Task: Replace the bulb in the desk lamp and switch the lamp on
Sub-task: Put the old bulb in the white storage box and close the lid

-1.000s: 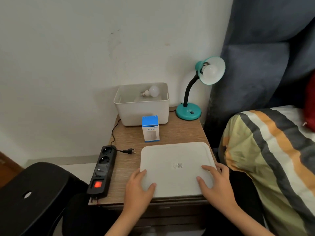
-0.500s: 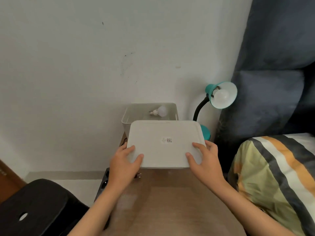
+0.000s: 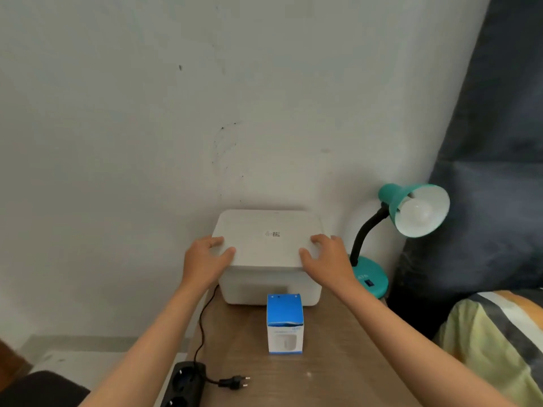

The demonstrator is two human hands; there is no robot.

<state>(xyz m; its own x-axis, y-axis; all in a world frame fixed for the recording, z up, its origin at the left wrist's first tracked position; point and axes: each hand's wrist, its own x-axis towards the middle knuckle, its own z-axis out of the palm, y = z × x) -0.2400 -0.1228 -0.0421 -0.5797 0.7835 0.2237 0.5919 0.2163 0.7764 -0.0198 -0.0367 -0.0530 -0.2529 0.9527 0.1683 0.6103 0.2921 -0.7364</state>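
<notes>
A teal desk lamp (image 3: pixel 368 277) stands at the back right of the wooden bedside table (image 3: pixel 332 371), with a white bulb (image 3: pixel 417 214) in its shade, unlit. The white lid (image 3: pixel 267 239) lies on top of the white storage box (image 3: pixel 270 289) against the wall. My left hand (image 3: pixel 205 261) grips the lid's near left corner. At the near right corner, my right hand (image 3: pixel 324 259) holds it too. A blue and white bulb carton (image 3: pixel 284 323) stands upright in front of the box. The spare bulb in the box is hidden by the lid.
The lamp's black plug (image 3: pixel 235 382) lies loose on the table beside a black power strip (image 3: pixel 183 387) at the left front edge. A striped bedcover (image 3: pixel 499 342) and dark curtain (image 3: pixel 493 142) are to the right. A black stool (image 3: pixel 41 389) sits bottom left.
Both hands lifted the lid off the table's front, carried it toward the wall and set it on the box, covering the spare bulb. The camera view tilted upward.
</notes>
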